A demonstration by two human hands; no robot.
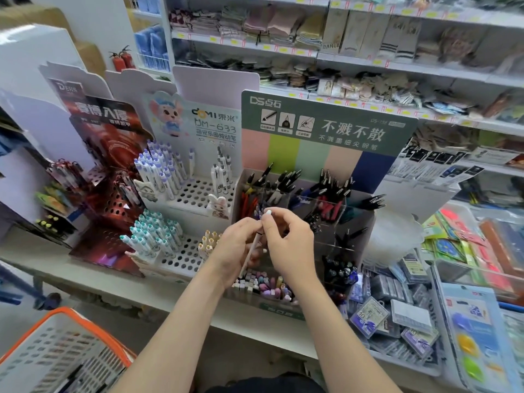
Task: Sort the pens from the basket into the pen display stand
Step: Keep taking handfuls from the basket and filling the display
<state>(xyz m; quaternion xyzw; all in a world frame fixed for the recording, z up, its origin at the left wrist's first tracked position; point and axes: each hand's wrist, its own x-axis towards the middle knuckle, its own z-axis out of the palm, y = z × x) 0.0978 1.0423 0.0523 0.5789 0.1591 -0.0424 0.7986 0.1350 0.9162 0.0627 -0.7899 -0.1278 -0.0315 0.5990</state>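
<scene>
Nearest to me, lower left: basket (51, 344), orange rim, grey mesh walls, a few pens lying in its bottom, blurred.

Both forearms reach up from the bottom edge and meet in front of the pen display stand (326, 131).

Left hand (235, 251): fingers curled round the lower shaft of one pen (254, 245).
Right hand (289, 245): thumb and forefinger pinch the pen's top end, the other fingers loosely curled and holding nothing.

The pen is slim and white, with a thin dark band on the shaft and a rounded white cap at the top. It's tilted, top leaning right. It's held in the air over the stand's front compartment, not in any slot.

The stand sits on the table (113, 276). It has clear stepped compartments. The front one holds pastel pink, purple and white pen ends (266, 285). The rear rows hold black and red pens (329, 182). The header is green with pastel stripes below it.

Just left of it is a white perforated stand (195, 191) with white-blue and teal-capped pens. Left again is a red stand (113, 202).

Behind are store shelves (312, 52) of folded textiles.
</scene>
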